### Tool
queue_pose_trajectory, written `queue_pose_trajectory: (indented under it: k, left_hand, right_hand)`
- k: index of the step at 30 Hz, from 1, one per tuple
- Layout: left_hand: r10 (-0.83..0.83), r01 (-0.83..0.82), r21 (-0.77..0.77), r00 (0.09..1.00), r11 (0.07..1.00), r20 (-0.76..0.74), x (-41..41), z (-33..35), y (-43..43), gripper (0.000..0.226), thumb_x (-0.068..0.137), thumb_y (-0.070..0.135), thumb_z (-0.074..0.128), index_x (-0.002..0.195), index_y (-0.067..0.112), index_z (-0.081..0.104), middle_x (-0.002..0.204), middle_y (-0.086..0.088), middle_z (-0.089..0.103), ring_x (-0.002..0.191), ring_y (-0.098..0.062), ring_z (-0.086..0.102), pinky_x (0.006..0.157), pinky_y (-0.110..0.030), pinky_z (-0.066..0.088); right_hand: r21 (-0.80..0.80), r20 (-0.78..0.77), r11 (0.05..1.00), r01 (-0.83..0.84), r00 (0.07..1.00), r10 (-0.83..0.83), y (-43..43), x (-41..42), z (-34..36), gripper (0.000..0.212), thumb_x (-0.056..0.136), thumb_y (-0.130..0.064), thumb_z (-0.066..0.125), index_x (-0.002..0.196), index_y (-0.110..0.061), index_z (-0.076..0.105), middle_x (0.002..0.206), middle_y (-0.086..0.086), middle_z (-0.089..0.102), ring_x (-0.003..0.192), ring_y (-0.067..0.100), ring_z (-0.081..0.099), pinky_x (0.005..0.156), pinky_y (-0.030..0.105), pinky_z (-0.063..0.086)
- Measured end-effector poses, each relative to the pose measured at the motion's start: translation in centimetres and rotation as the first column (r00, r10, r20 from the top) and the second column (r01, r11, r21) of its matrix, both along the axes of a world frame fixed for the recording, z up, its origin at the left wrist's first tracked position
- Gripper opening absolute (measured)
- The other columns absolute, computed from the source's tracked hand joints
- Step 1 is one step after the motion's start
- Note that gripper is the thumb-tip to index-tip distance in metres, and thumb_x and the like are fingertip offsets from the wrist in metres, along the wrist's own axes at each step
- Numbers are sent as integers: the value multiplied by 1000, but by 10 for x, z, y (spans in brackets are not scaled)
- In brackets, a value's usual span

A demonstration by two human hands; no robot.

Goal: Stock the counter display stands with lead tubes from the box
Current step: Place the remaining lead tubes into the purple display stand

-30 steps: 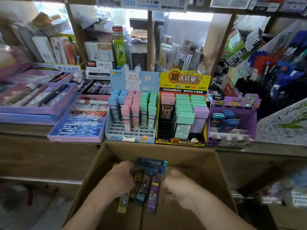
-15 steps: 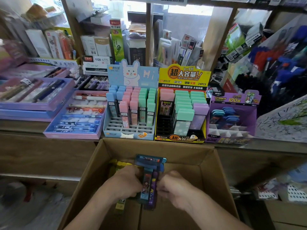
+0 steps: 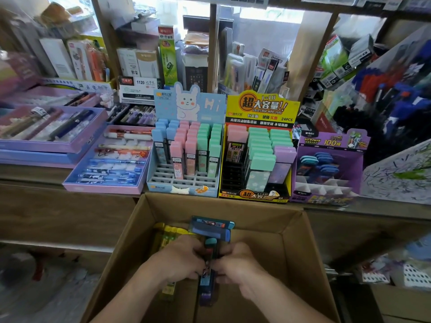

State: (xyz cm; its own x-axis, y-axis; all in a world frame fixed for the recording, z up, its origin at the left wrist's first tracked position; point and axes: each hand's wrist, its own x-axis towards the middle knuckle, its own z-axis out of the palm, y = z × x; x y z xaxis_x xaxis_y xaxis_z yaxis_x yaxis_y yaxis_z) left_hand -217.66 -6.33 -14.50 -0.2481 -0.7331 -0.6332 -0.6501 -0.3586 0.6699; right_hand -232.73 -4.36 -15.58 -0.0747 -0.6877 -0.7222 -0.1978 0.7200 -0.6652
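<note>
Brown cardboard fills the near part of the head view: an open box (image 3: pixel 298 243) stands below the front edge of the surface (image 3: pixel 384 209), its flaps up. Both of the person's hands are down inside it. The left hand (image 3: pixel 183 258) and the right hand (image 3: pixel 235 262) meet in the middle of the box, and each grip is curled tight on a small bundle of lead tubes (image 3: pixel 207 290), which they pinch between them. The near ends of the tubes, blue and purple, stick out below the knuckles. Just beyond the hands a dark blue pack (image 3: pixel 211 228) lies across the far end of the bundle. To the left, more yellow tubes (image 3: pixel 169 233) lie in the box.

On the surface, three stands sit side by side along its near edge. The blue stand (image 3: pixel 186 103) with a rabbit on its card has blue, pink and green tubes in the far rows, and its near slots show bare grid. The yellow stand (image 3: pixel 261 108) touches it on the right and holds pink, green and purple tubes. The purple stand (image 3: pixel 331 143) is further right, with a few blue tubes at the back. A pink tray (image 3: pixel 102 188) of pens lies left of the blue stand.
</note>
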Motion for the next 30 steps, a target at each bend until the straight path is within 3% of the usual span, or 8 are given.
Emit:
queue_pose_trajectory:
  k: [6, 8, 11, 17, 20, 23, 27, 30]
  left_hand:
    - [125, -143, -79, 971, 987, -203, 4, -6, 0, 13, 94, 37, 71, 102, 42, 64, 88, 25, 75, 86, 2, 73, 66, -18, 59]
    - [181, -182, 26, 936, 983, -303, 4, -6, 0, 16, 95, 32, 70, 110, 38, 67, 96, 17, 78, 93, -4, 75, 72, -27, 63]
    - [185, -187, 18, 943, 982, -276, 4, -7, -4, 13, 98, 24, 67, 109, 26, 74, 99, 5, 80, 96, -12, 76, 80, -34, 62]
    - [264, -282, -145, 955, 948, -132, 8, -10, -10, 3, 93, 21, 73, 93, 19, 71, 89, 2, 77, 88, -13, 72, 67, -24, 50]
    - [265, -273, -178, 962, 945, -71, 7, -11, -12, 7, 93, 22, 73, 97, 22, 68, 98, 3, 73, 89, -12, 67, 66, -22, 49]
    - [271, -274, -147, 962, 950, -39, 5, -10, -14, 13, 93, 24, 72, 104, 26, 66, 106, 6, 70, 96, -12, 67, 73, -25, 55]
    - [289, -290, -151, 957, 945, -24, 0, -4, -15, 15, 94, 23, 71, 106, 26, 64, 109, 4, 67, 97, -12, 66, 77, -27, 56]
    - [318, -321, -146, 947, 936, -44, -2, -2, -14, 16, 95, 21, 70, 108, 25, 64, 111, 4, 65, 99, -11, 64, 77, -27, 53]
  right_hand:
    - [-139, 127, 985, 103, 988, -86, -4, -9, 5, 25, 90, 1, 72, 105, -18, 71, 99, 2, 78, 94, 17, 75, 76, 29, 63]
    - [-173, 224, 975, 139, 970, -99, -8, -10, 6, 24, 90, 3, 72, 109, -13, 73, 98, 3, 80, 96, 19, 75, 74, 28, 61]
    - [-188, 277, 967, 171, 954, -115, -13, -9, 5, 24, 94, 4, 66, 111, -11, 73, 103, 7, 78, 99, 21, 75, 81, 31, 63]
    - [-290, -187, 953, 90, 971, -148, -20, -13, 0, 44, 94, -6, 66, 131, -25, 52, 129, -2, 55, 115, 13, 55, 104, 29, 48]
    - [-242, -171, 965, 104, 974, -148, -22, -13, 0, 49, 95, -6, 63, 137, -27, 49, 134, -3, 54, 120, 15, 53, 105, 30, 45]
    - [-180, -115, 972, 147, 979, -170, -24, -11, -1, 43, 97, -4, 59, 130, -30, 51, 120, -6, 57, 114, 13, 54, 101, 30, 46]
    - [-151, -128, 984, 97, 985, -116, -27, -10, -3, 36, 97, 0, 55, 94, -36, 47, 106, -8, 59, 97, 6, 55, 93, 26, 46]
    - [-178, -153, 982, 61, 984, -89, -27, -12, -3, 42, 96, 0, 57, 93, -40, 44, 104, -12, 57, 102, 6, 56, 96, 26, 48]
